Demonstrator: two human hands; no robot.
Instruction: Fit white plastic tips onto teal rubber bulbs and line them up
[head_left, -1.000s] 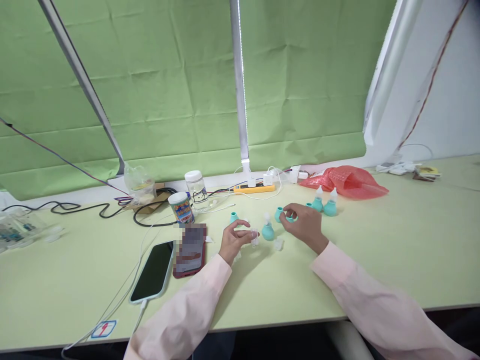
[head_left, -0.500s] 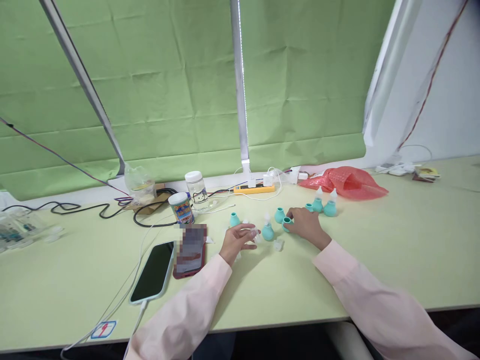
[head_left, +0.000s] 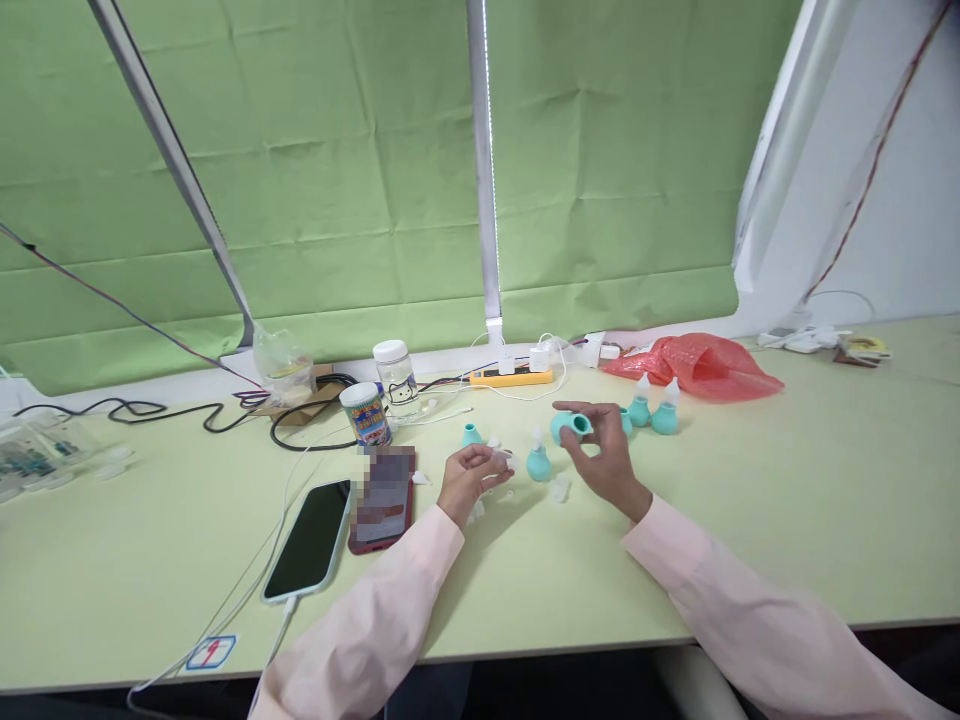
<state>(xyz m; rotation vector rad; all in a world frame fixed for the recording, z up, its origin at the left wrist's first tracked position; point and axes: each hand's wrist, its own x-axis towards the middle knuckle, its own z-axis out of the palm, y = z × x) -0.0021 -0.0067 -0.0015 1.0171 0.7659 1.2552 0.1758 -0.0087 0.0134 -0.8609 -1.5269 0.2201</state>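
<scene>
My left hand (head_left: 469, 482) pinches a small clear plastic piece (head_left: 507, 460) between thumb and fingertips. In my right hand (head_left: 606, 455) is a teal squeeze bulb (head_left: 564, 429), tilted so its open mouth points to the right, fingers around its neck. Between the hands stands a teal bulb with a clear nozzle (head_left: 538, 462). A loose clear cap-like piece (head_left: 560, 489) lies in front of it. Behind my left hand is an open-topped teal bulb (head_left: 471, 435). Beyond my right hand stand two nozzle-topped bulbs (head_left: 664, 418), with another teal bulb partly hidden by the fingers.
Left of my hands lie a phone in a red case (head_left: 382, 500) and a charging phone (head_left: 309, 540). A printed can (head_left: 365, 414) and a clear jar (head_left: 397, 380) stand behind them. Farther back are a yellow power strip (head_left: 511, 379) and red bubble wrap (head_left: 697, 366).
My right hand has picked up a teal bulb from the table and tipped it, moving slightly left. My left hand keeps its clear piece, its fingers drawn closer together.
</scene>
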